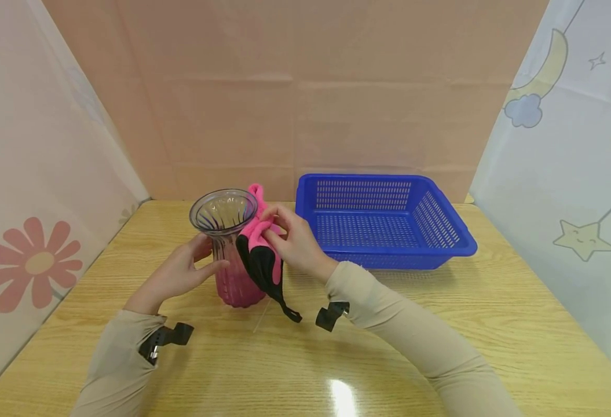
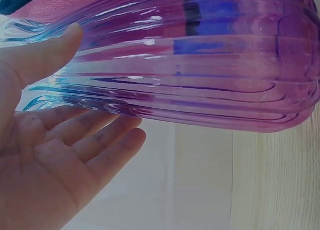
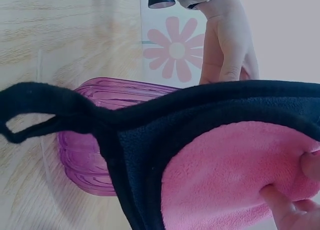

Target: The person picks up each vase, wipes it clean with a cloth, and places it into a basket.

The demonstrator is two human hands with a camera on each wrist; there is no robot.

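A ribbed glass vase (image 1: 234,284), clear at its flared rim and pink-purple below, stands upright on the table left of centre. My left hand (image 1: 180,266) is at its neck, thumb along the near side and fairly straight fingers along the far side. In the left wrist view the palm stays apart from the glass. With my right hand (image 1: 297,243) I pinch a pink and black cloth (image 3: 215,175) between thumb and fingers. The cloth hangs against the vase's right side, covering part of it, with a black loop (image 1: 292,314) at its lower end.
A blue plastic basket (image 1: 383,251) with slotted walls stands on the wooden table (image 1: 222,370), to the right of the vase. A thin clear strip (image 1: 262,315) lies near the vase's base. Fabric sheets hang at the back and both sides.
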